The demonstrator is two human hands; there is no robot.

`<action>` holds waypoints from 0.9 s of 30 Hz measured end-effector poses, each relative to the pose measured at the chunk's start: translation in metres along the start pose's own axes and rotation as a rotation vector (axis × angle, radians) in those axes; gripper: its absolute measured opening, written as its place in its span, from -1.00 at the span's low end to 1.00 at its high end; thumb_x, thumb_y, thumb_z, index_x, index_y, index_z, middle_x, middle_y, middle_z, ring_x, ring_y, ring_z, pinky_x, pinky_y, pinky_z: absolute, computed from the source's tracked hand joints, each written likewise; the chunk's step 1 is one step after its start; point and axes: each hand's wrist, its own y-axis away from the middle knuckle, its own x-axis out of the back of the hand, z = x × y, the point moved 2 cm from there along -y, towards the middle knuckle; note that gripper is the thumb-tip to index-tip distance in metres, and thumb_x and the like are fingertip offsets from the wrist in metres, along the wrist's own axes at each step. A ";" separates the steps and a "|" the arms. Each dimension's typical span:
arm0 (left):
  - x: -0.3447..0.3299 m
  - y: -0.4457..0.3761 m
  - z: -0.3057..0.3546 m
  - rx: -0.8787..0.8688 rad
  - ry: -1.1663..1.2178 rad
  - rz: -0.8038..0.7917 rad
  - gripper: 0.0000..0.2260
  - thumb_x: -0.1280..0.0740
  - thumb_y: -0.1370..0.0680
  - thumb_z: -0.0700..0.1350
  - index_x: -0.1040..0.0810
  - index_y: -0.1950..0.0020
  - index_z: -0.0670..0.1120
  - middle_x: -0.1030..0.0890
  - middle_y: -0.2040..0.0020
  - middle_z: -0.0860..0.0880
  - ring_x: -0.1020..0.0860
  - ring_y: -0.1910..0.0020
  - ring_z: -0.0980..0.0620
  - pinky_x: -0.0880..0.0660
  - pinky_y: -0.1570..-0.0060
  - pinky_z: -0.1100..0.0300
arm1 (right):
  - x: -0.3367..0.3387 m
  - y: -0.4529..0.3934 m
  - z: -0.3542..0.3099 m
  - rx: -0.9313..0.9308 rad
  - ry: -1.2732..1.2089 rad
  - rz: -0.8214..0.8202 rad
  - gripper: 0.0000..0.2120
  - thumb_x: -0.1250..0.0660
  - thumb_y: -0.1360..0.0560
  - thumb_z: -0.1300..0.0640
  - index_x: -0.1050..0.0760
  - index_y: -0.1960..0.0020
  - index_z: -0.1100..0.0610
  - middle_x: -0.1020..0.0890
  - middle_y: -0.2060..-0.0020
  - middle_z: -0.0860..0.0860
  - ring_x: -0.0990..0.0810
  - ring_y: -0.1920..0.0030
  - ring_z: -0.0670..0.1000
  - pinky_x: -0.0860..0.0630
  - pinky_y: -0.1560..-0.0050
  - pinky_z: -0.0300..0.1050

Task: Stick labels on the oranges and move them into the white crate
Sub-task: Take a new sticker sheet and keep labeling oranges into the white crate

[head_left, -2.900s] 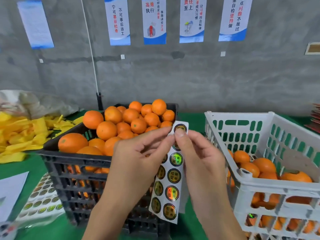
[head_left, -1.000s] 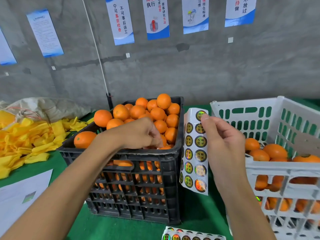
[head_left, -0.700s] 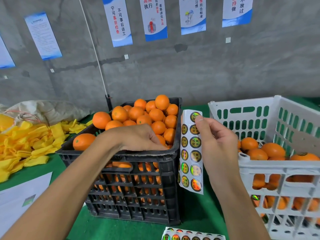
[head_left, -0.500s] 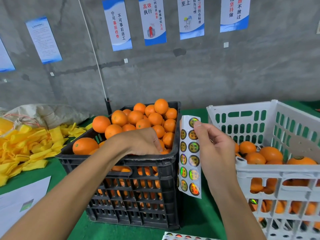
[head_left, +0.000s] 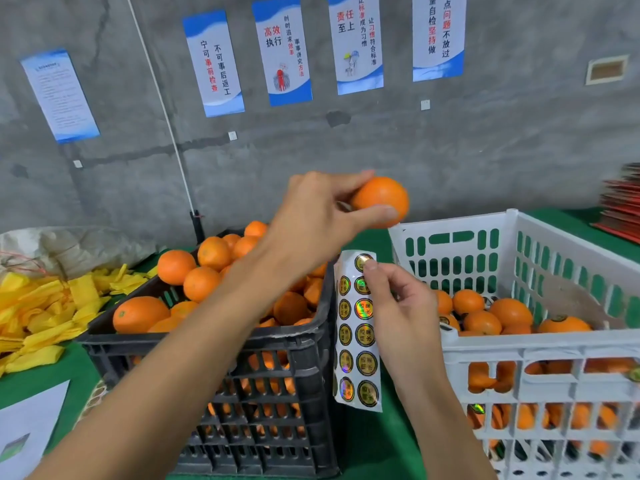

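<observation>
Green-covered desk (head_left: 377, 445) underneath it all. On the right, the white slotted plastic crate (head_left: 540, 344), part-filled with oranges; just left of it, the black plastic lattice crate (head_left: 277, 393), heaped high with fruit. Left hand (head_left: 311, 216) up above the gap between the crates, fingers and thumb gripping one round orange (head_left: 384, 199). Right hand (head_left: 401, 317) lower down, pinching the top of a white sheet of round foil labels (head_left: 356, 337), hanging between the crates.
</observation>
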 end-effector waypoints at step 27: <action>0.027 0.090 -0.032 -0.122 0.075 -0.005 -0.71 -0.47 -0.56 -0.07 -0.67 -0.28 -0.05 -0.66 -0.25 0.14 -0.56 -0.29 0.22 -0.52 -0.29 0.16 | -0.019 0.015 -0.018 0.147 0.053 -0.104 -0.71 -0.29 -0.67 -0.03 -0.69 0.10 0.07 -0.61 0.38 0.07 -0.57 0.33 0.05 -0.49 0.33 -0.04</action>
